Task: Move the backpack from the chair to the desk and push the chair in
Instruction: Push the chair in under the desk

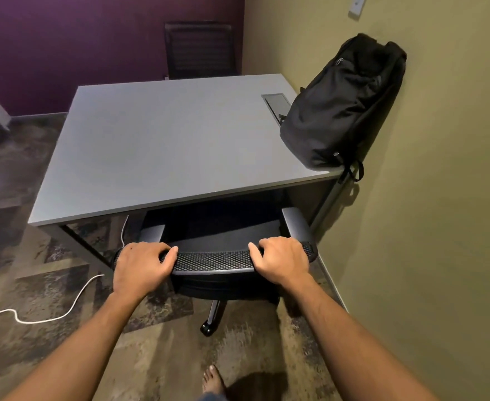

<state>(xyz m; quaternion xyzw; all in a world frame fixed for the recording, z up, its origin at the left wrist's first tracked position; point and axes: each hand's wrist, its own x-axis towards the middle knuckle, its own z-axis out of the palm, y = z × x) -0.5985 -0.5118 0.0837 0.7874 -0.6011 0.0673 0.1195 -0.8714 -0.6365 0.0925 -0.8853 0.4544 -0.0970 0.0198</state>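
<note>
The black backpack point(342, 108) stands upright on the right end of the grey desk point(157, 146), leaning against the olive wall, with a strap hanging over the desk's edge. The black mesh office chair point(213, 260) sits in front of me with its seat and armrests tucked under the desk's front edge. My left hand point(141, 266) grips the left end of the chair's backrest top. My right hand point(281, 260) grips the right end of the same backrest top. A chair caster shows below the seat.
A white cable point(64, 309) snakes across the patterned carpet at the left. A second black chair point(199, 50) stands behind the desk by the purple wall. A cable hatch point(275, 101) is set in the desk near the backpack. My bare foot point(213, 380) is at the bottom.
</note>
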